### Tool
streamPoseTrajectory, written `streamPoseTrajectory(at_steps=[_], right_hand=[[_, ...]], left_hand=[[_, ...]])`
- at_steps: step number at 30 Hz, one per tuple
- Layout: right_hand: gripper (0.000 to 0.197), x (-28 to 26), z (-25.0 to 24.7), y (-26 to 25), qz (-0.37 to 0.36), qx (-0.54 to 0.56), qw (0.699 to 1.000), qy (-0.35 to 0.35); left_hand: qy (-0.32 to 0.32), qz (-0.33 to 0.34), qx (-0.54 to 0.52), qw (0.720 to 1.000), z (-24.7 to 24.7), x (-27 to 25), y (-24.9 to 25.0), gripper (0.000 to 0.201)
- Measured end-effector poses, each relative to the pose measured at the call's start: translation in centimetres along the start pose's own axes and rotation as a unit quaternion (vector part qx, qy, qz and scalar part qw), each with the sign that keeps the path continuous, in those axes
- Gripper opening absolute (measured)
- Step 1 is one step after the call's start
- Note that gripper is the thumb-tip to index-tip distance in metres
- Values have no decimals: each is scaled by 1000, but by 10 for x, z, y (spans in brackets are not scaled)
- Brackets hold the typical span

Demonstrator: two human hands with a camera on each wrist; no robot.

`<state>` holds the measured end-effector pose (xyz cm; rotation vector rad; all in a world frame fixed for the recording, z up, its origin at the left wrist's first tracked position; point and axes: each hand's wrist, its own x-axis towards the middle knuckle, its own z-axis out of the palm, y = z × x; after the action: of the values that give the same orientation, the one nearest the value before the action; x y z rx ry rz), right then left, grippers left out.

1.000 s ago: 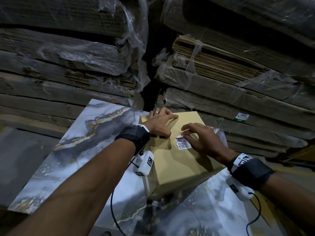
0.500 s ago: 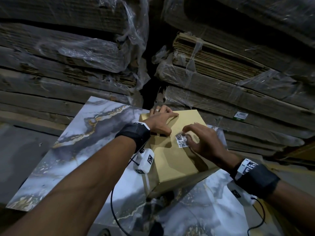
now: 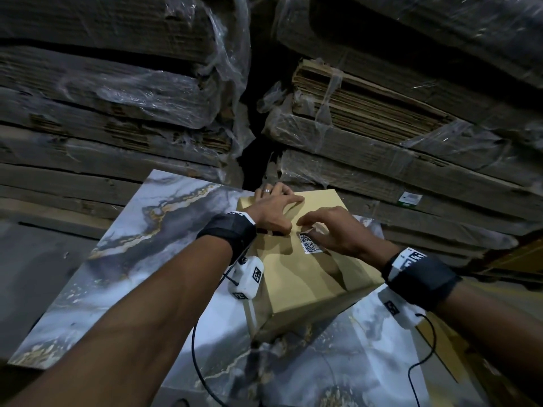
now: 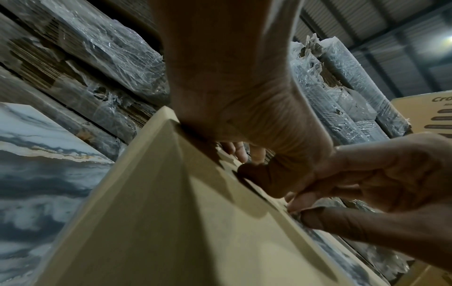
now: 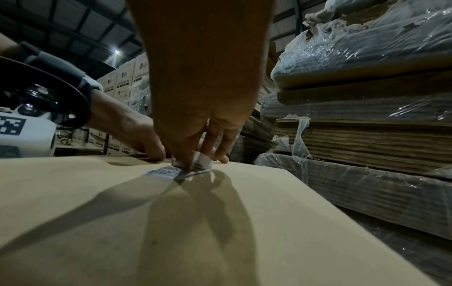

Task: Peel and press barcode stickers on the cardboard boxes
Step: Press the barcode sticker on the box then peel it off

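Note:
A tan cardboard box (image 3: 308, 277) sits on a marbled table (image 3: 132, 245). A white barcode sticker (image 3: 308, 244) lies on the box's top near the middle. My left hand (image 3: 279, 201) rests flat on the far left part of the top, fingers reaching over the far edge. My right hand (image 3: 311, 227) pinches the sticker's far end. In the right wrist view that end of the sticker (image 5: 203, 161) curls up off the box (image 5: 220, 232) between my fingertips, while its near part lies flat.
Tall stacks of flattened cardboard wrapped in clear film (image 3: 102, 98) (image 3: 382, 127) stand right behind the table, with a dark gap between them. A small white and green label (image 3: 410, 198) sits on the right stack. Wrist camera cables hang over the table.
My right hand went from lying flat over the sticker to pinching its far end and lifting it. The left hand and the box stayed put.

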<state>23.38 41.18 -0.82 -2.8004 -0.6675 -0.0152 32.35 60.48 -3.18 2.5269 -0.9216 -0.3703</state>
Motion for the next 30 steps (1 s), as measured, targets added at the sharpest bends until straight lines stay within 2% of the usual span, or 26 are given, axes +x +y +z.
streamPoseTrajectory(at_steps=[5, 9, 13, 24, 30], right_hand=[[18, -6, -2, 4, -9, 9, 1000, 28], [16, -19, 0, 7, -6, 47, 996, 81], [19, -25, 4, 5, 21, 66, 992, 105], [19, -43, 9, 8, 31, 69, 987, 140], [25, -56, 12, 7, 15, 49, 991, 125]], left_hand=[[3, -1, -7, 1000, 1, 0, 0, 104], [6, -1, -6, 1000, 2, 1, -2, 103], [3, 0, -1, 1000, 3, 2, -2, 105], [11, 5, -8, 1000, 5, 6, -5, 100], [17, 3, -22, 1000, 8, 10, -8, 89]])
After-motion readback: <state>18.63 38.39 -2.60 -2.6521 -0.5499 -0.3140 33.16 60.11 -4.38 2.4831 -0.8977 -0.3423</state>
